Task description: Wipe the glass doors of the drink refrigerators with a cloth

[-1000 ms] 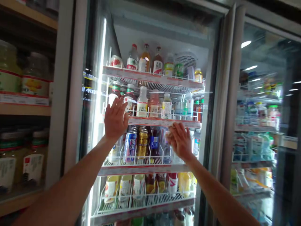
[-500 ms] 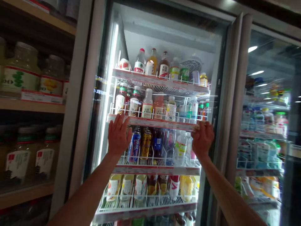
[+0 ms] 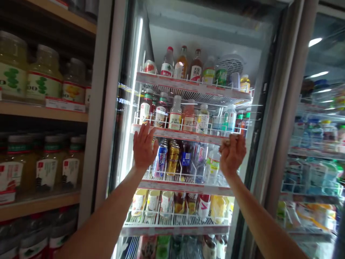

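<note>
My left hand (image 3: 145, 147) is raised with its fingers stretched upward, in front of the cooler's left side. It holds nothing; whether it touches the glass door (image 3: 269, 93) I cannot tell. At about the same height on the right, my right hand (image 3: 234, 154) is closed around a small crumpled beige piece (image 3: 225, 142), which looks like cloth and is mostly hidden by the fingers. Behind my hands, a blue can (image 3: 161, 158) and a gold can (image 3: 173, 160) stand on a middle wire shelf. Bottles, among them a clear bottle with a white label (image 3: 175, 113), fill the shelf above.
A wooden shelf unit (image 3: 40, 112) with juice bottles (image 3: 44, 77) borders the cooler on the left. Another glass-doored cooler (image 3: 315, 118) stands to the right, beyond a metal post (image 3: 285, 100). Drinks (image 3: 165, 205) line the lower shelf.
The camera view has turned a little to the left. My right hand has shifted slightly left across the cooler, and its crumpled piece shows more. My left hand has hardly moved against the shelves.
</note>
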Tool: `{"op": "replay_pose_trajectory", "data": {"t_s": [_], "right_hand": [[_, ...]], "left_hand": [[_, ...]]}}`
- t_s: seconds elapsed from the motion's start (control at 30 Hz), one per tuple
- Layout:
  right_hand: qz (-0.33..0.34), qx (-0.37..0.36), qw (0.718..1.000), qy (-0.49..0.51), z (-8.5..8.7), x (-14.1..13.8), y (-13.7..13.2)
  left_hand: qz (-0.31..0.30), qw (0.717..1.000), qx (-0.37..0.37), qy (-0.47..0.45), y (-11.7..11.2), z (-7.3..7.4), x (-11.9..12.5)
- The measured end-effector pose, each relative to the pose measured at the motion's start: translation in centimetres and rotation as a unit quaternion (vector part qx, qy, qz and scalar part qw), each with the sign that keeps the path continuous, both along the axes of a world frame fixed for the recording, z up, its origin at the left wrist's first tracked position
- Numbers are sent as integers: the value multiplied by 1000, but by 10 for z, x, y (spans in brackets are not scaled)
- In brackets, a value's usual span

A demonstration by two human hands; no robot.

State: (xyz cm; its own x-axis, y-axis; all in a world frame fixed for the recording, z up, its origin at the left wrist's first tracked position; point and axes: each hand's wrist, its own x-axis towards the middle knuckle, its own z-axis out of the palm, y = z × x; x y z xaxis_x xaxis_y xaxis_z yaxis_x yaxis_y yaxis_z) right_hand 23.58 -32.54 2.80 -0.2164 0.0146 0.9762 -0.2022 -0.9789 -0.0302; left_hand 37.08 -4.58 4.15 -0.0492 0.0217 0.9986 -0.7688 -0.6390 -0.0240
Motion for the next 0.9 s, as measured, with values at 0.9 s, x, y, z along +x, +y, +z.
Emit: {"op": "replay_pose_trajectory", "data": {"t_s": [0.9], "right_hand": [[24, -253, 939, 233, -64, 16, 55]], "left_hand": [[73, 995, 64, -15, 0, -70, 0]]}}
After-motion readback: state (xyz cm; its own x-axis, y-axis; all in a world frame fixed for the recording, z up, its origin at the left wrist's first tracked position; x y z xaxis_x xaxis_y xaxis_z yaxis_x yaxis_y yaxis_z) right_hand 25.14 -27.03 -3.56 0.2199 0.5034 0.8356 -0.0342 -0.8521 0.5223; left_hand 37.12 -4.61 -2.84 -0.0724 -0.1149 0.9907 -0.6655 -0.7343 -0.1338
